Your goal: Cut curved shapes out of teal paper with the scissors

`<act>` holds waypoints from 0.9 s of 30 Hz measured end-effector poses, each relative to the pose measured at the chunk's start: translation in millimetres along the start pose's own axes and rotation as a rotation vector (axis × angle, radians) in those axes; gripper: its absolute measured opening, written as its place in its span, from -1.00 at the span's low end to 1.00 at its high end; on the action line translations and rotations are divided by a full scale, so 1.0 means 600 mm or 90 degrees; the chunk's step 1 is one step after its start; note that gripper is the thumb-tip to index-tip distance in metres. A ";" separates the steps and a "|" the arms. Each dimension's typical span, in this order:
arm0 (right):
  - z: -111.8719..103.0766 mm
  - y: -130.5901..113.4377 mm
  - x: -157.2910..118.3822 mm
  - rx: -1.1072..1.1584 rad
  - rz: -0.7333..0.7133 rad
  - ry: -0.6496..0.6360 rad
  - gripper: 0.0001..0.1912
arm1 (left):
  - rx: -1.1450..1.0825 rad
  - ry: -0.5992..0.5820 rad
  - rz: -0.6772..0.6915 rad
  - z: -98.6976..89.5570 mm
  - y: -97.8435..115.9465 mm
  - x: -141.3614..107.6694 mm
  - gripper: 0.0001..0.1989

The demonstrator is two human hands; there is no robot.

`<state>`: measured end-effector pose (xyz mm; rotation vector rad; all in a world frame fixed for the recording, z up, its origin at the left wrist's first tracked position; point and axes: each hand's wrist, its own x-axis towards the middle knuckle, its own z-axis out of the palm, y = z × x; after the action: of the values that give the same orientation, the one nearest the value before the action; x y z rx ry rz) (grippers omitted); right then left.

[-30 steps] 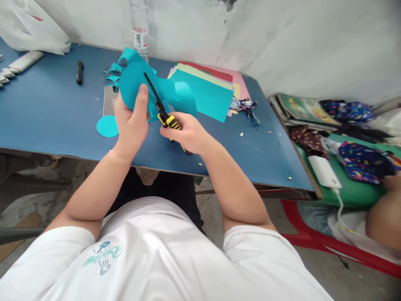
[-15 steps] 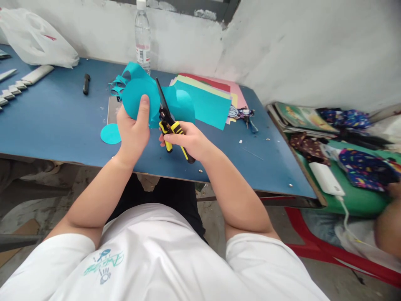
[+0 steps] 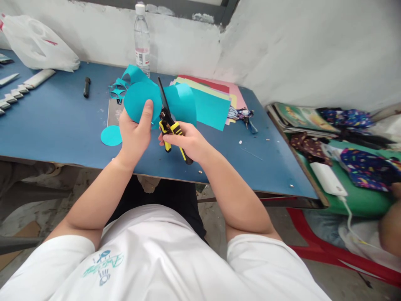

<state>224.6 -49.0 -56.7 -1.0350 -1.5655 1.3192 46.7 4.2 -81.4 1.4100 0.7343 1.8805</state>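
Observation:
My left hand [image 3: 138,129] pinches a round piece of turquoise paper [image 3: 140,102], thumb on its face and fingers behind it. In my right hand [image 3: 188,140] are black-and-yellow scissors [image 3: 167,115], blades pointing up beside the paper's right edge. A curved turquoise sheet [image 3: 184,102] bends behind the blades; whether it still joins the round piece cannot be made out. Turquoise cut-out strips [image 3: 119,88] hang at the upper left of the paper. A separate turquoise disc [image 3: 111,136] lies on the table, left of my left wrist.
Coloured paper sheets [image 3: 213,106] are stacked at the right, with a patterned cloth item [image 3: 241,113] by them. A water bottle [image 3: 142,46] stands against the wall. A black marker-like object [image 3: 87,87] and a white plastic bag [image 3: 40,46] lie left. A person's arm [image 3: 390,228] shows far right.
The round paper and my left hand have shifted slightly right and down in view. The scissors remain beside the paper's edge in my right hand. The whole view has tilted a little.

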 end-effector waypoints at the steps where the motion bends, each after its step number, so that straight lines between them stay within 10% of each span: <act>1: 0.000 0.000 0.000 -0.003 -0.002 0.001 -0.71 | 0.012 0.011 0.021 0.002 0.002 -0.001 -0.44; 27: -0.004 0.001 0.001 -0.011 -0.023 0.024 -0.70 | -0.077 -0.005 -0.032 0.010 0.003 0.006 -0.38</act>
<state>226.6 -47.9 -57.2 -1.0325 -1.5629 1.2565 51.6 6.3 -76.3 1.3116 0.6355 1.8471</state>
